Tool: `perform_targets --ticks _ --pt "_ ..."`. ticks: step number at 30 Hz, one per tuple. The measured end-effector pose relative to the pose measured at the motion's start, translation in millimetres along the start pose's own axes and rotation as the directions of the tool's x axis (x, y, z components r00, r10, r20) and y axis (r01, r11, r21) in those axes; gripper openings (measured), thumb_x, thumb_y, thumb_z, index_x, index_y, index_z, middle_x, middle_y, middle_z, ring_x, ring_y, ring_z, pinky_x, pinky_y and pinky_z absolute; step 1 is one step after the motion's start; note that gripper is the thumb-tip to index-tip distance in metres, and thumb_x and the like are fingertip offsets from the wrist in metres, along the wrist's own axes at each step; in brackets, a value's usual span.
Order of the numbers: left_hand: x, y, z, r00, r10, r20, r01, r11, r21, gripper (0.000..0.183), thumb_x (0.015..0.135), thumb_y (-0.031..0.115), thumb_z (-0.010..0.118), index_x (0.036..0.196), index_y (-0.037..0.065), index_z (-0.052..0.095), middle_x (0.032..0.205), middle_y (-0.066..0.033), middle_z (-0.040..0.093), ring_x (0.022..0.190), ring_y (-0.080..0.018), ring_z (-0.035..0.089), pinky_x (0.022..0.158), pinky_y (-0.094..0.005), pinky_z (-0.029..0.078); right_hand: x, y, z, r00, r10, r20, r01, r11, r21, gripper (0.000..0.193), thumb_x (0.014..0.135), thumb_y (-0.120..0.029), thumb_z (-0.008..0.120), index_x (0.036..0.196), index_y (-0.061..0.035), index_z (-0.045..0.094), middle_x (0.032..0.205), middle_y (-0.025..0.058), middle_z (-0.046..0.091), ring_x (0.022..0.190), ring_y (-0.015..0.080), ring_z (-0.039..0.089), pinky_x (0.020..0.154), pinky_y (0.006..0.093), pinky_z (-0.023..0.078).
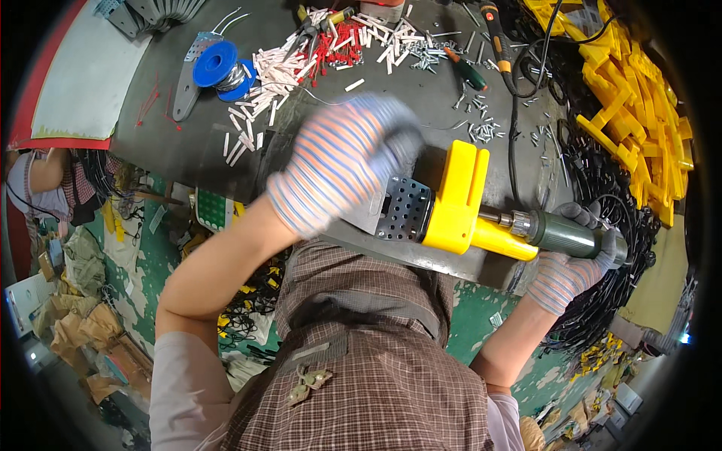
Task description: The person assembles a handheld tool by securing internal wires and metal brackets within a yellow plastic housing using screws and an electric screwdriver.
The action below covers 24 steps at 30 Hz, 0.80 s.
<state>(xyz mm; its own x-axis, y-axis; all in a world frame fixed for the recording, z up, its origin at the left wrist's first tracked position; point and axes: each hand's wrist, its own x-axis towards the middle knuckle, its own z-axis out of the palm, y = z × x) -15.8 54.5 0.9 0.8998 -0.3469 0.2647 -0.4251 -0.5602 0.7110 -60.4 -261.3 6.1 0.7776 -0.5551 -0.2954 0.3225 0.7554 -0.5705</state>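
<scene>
My right hand, in a striped glove with dark fingertips, is wrapped round a dark green power screwdriver. The tool lies nearly level, its metal nose pointing left at a yellow plastic handle part. That part sits at the bench's front edge, joined to a grey metal plate with a perforated dark end. My left hand, gloved the same way, is over the plate's left side. Motion smears its dark fingers, so whether they hold anything cannot be made out.
White sticks and red-tipped pieces are scattered at the back. A blue wire spool stands at left. Loose screws, a green-handled screwdriver and a soldering iron lie beyond. Yellow parts and black cables crowd the right.
</scene>
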Motion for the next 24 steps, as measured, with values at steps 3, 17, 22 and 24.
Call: perform_targets --ticks 3,17,22,24 --pt "18 -38 -26 0.972 -0.032 -0.233 0.152 0.842 0.518 0.016 0.085 0.019 0.064 0.098 0.010 0.068 0.094 -0.0134 0.066 0.087 -0.0327 0.062 0.079 -0.0403 0.049 2 2 -3 1.000 0.014 0.025 -0.013 1.000 -0.011 0.046 0.075 -0.022 0.073 0.108 0.0039 0.054 0.076 0.0082 0.055 0.071 0.0226 0.056 0.076 0.0411 0.050" --pt "42 -77 -29 0.999 0.016 0.042 -0.045 0.324 0.945 0.020 0.080 0.027 0.066 0.093 0.013 0.069 0.097 -0.0090 0.065 0.092 -0.0263 0.061 0.076 -0.0420 0.047 -1 1 0 0.999 0.015 0.047 -0.014 1.000 -0.010 0.043 0.076 -0.021 0.072 0.106 0.0035 0.054 0.076 0.0080 0.055 0.070 0.0221 0.056 0.076 0.0414 0.049" --pt "56 -70 -35 0.992 -0.103 0.066 -0.029 0.326 0.945 0.021 0.080 0.027 0.063 0.094 0.011 0.069 0.096 -0.0094 0.066 0.093 -0.0272 0.062 0.076 -0.0418 0.047 -3 2 3 0.999 0.033 0.025 -0.034 0.999 0.022 0.041 0.076 -0.021 0.072 0.104 0.0030 0.054 0.075 0.0087 0.055 0.069 0.0223 0.055 0.076 0.0413 0.048" --pt "62 -66 -35 0.992 -0.101 0.082 -0.037 0.385 0.922 0.022 0.080 0.027 0.062 0.093 0.011 0.069 0.095 -0.0090 0.066 0.092 -0.0281 0.062 0.076 -0.0424 0.048 -5 3 1 0.999 0.024 0.039 -0.023 1.000 -0.003 0.040 0.077 -0.022 0.071 0.104 0.0030 0.054 0.074 0.0083 0.055 0.069 0.0222 0.054 0.077 0.0414 0.048"
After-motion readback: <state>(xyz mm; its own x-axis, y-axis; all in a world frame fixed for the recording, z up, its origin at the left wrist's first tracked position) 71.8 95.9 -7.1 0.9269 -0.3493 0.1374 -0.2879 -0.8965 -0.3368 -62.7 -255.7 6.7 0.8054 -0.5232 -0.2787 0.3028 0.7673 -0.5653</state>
